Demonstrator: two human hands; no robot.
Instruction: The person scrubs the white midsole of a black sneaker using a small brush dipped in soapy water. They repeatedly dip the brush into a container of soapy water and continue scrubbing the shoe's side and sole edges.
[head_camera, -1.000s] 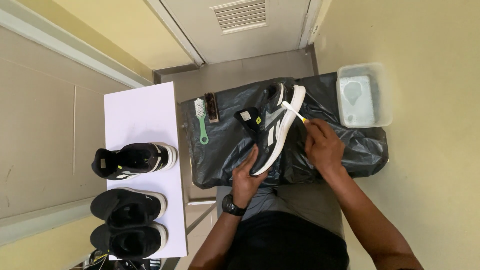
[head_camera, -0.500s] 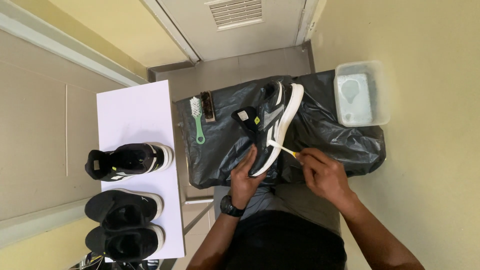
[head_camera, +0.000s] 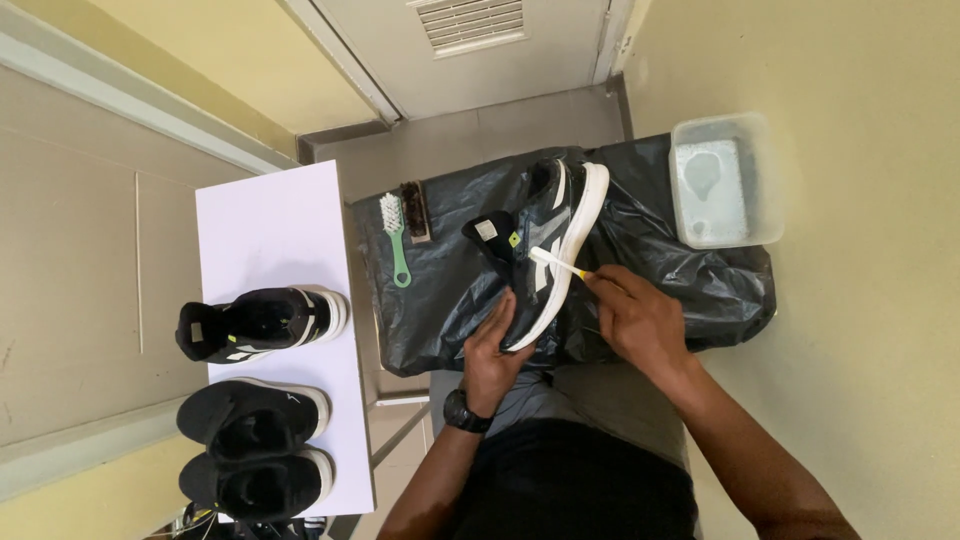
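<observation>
A black sneaker with white stripes and a white sole (head_camera: 548, 240) lies on its side on a black plastic sheet (head_camera: 660, 270). My left hand (head_camera: 492, 352) grips its heel end, a dark watch on the wrist. My right hand (head_camera: 632, 318) holds a small white brush with a yellow handle (head_camera: 556, 264), its bristle end resting on the sneaker's side near the striped part.
A green-handled brush (head_camera: 396, 238) and a brown brush (head_camera: 415, 212) lie at the sheet's left edge. A clear tub of soapy water (head_camera: 722, 182) stands at the right. A white board (head_camera: 275, 250) at left carries three black shoes (head_camera: 262, 322). A door is ahead.
My right hand swept the small brush from the sneaker's toe end down toward the heel, then back up a little to the striped middle. The left hand kept its hold.
</observation>
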